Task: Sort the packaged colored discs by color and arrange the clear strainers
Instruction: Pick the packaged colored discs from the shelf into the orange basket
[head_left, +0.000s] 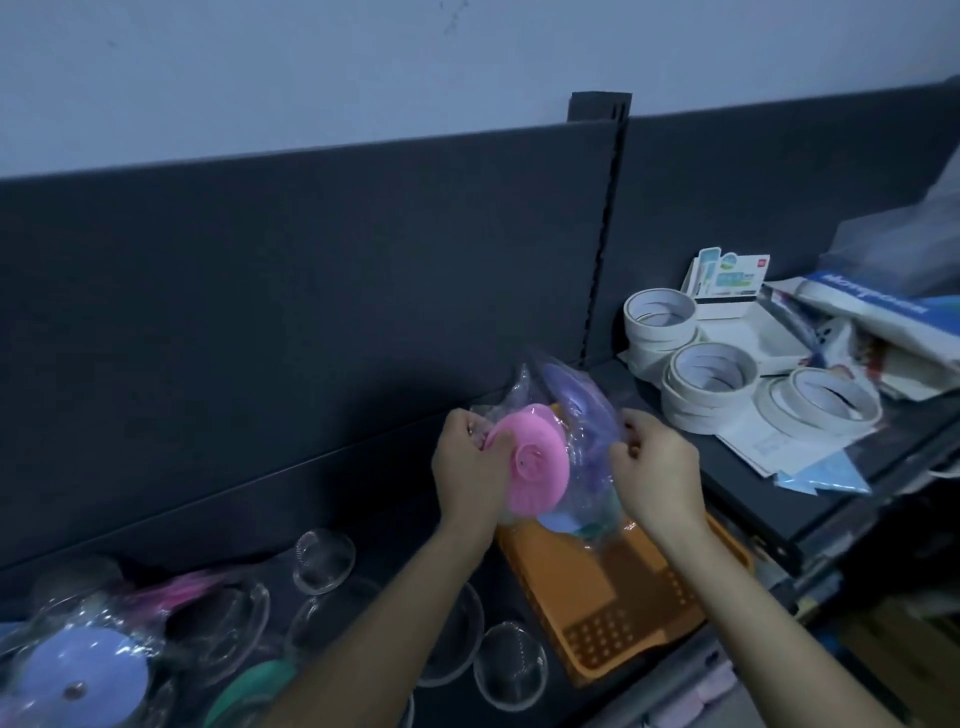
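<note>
Left hand (470, 467) clamps pink disc (535, 467); right hand (657, 467) pinches clear bag (589, 410). Draw it out slowly over orange basket (623, 587); keep bag steady.

A shop: dark slotted shelving (602, 249) stocked with tape rolls (709, 387).

white lettering on blue-banded bag (872, 299), unreadable

Between the left hand (470, 467) and right hand (657, 467), crinkled, glossy plastic wrap (587, 410) covers a smooth matt pink disc (535, 467). Below the right hand, the orange basket (623, 613) is perforated plastic. Below the left hand, the clear strainers (324, 561) look glossy.
</note>
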